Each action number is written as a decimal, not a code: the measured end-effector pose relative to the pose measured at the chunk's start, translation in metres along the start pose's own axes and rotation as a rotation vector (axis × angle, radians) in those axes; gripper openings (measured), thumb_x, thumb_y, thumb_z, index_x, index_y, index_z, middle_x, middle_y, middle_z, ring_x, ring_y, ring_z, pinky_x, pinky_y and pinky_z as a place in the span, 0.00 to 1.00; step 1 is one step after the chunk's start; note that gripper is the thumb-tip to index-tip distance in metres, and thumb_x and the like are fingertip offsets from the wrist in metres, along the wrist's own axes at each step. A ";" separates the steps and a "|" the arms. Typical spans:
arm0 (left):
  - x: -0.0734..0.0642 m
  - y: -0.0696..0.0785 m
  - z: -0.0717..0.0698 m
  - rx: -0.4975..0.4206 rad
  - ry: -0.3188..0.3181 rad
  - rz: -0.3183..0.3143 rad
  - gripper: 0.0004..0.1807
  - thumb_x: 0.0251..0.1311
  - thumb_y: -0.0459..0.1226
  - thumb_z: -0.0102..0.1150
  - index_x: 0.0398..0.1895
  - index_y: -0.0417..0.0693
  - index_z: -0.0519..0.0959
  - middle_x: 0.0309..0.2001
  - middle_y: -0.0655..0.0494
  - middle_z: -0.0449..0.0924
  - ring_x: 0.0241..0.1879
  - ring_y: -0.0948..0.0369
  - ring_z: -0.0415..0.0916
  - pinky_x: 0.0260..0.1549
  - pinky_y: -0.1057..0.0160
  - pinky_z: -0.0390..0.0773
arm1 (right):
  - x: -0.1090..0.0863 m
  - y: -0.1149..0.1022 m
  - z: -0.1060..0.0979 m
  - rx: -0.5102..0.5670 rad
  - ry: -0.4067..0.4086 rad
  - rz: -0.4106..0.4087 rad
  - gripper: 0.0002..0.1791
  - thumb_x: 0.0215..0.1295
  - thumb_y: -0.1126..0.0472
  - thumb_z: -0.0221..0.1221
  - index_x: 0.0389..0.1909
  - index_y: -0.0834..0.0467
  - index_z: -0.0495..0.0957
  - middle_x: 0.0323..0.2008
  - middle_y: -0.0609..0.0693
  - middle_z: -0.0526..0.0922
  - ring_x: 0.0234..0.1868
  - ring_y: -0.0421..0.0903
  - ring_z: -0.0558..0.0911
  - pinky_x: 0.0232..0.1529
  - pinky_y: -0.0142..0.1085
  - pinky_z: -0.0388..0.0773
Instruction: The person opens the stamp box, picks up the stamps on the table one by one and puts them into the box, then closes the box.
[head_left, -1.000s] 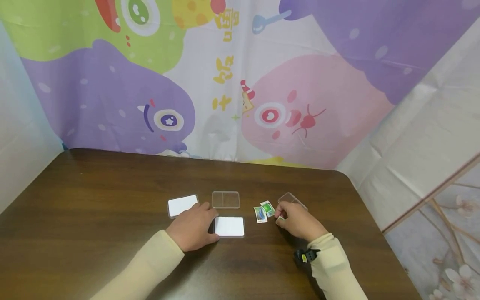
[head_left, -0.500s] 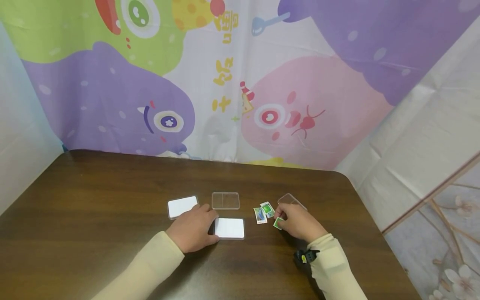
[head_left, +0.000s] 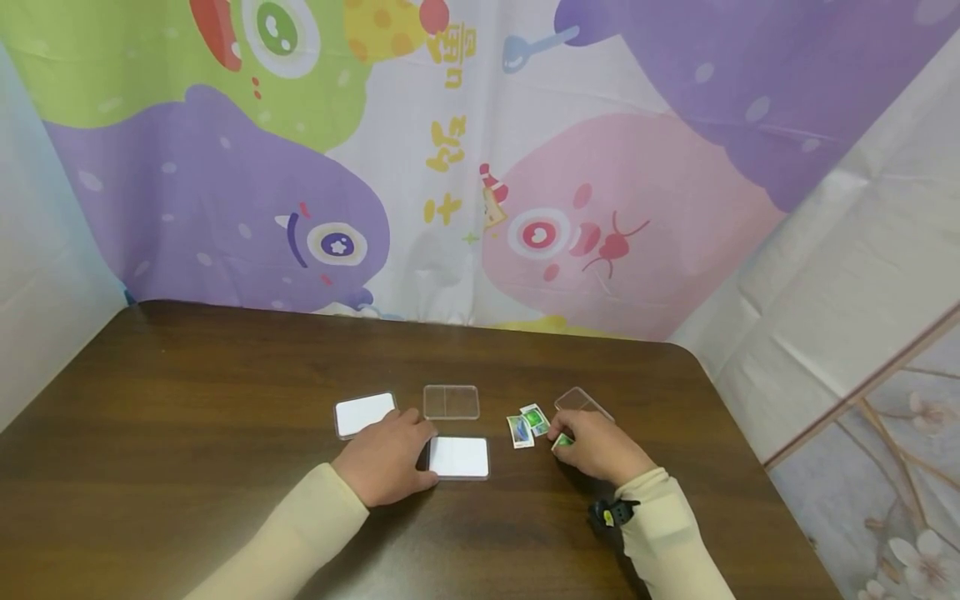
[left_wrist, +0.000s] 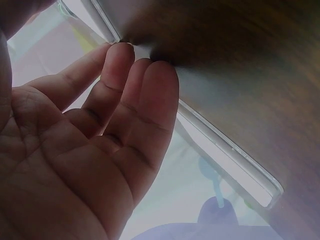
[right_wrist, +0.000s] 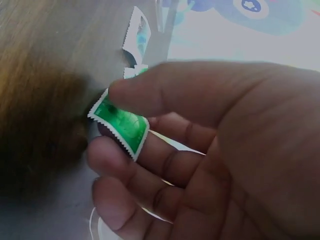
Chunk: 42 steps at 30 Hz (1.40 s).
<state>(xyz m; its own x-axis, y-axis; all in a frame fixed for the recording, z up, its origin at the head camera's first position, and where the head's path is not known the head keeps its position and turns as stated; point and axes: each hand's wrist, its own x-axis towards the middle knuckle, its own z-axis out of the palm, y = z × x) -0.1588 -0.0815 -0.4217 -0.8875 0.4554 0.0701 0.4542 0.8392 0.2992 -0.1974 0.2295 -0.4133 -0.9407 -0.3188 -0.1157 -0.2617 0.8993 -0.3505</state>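
My right hand pinches a green stamp with a white perforated edge between thumb and fingers, low over the table. Just left of it lie a blue-pictured stamp and a green stamp, partly overlapping. My left hand rests on the table, thumb and index finger at the near and far corners of a clear flat case with a white insert, holding it at its left end. Its other fingers lie loosely bent near a second white-filled case, which the hand partly covers.
A clear divided case piece lies behind the held case. Another clear case piece sits beyond my right hand, partly hidden by it. The brown table meets a cartoon-printed curtain at its far edge.
The green stamp in my right fingers has come out more into view, then turned and shifted slightly right. The left hand, the cases and the lying stamps keep their places.
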 end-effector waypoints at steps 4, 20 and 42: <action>0.000 -0.001 0.000 0.004 0.000 -0.002 0.28 0.51 0.48 0.79 0.50 0.40 0.83 0.42 0.47 0.80 0.41 0.50 0.77 0.41 0.48 0.79 | -0.001 -0.001 -0.003 0.012 -0.032 0.002 0.10 0.60 0.70 0.66 0.40 0.55 0.83 0.37 0.46 0.84 0.34 0.44 0.75 0.40 0.40 0.74; 0.000 0.000 -0.001 -0.009 -0.004 -0.003 0.27 0.51 0.48 0.79 0.49 0.41 0.82 0.42 0.47 0.80 0.42 0.50 0.77 0.41 0.48 0.80 | -0.002 0.000 -0.003 0.014 0.014 -0.049 0.09 0.63 0.69 0.66 0.29 0.54 0.77 0.28 0.42 0.78 0.31 0.41 0.74 0.39 0.41 0.74; 0.000 0.001 -0.001 -0.010 -0.003 -0.004 0.27 0.51 0.48 0.79 0.49 0.40 0.83 0.44 0.46 0.81 0.44 0.49 0.78 0.43 0.47 0.80 | -0.001 -0.001 -0.004 0.001 0.093 -0.059 0.04 0.68 0.67 0.65 0.35 0.54 0.83 0.32 0.44 0.83 0.33 0.41 0.76 0.40 0.42 0.77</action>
<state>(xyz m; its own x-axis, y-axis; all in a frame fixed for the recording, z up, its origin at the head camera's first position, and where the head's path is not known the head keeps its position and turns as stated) -0.1583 -0.0806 -0.4204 -0.8890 0.4530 0.0662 0.4499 0.8378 0.3093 -0.1968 0.2298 -0.4093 -0.9398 -0.3417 -0.0080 -0.3168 0.8795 -0.3552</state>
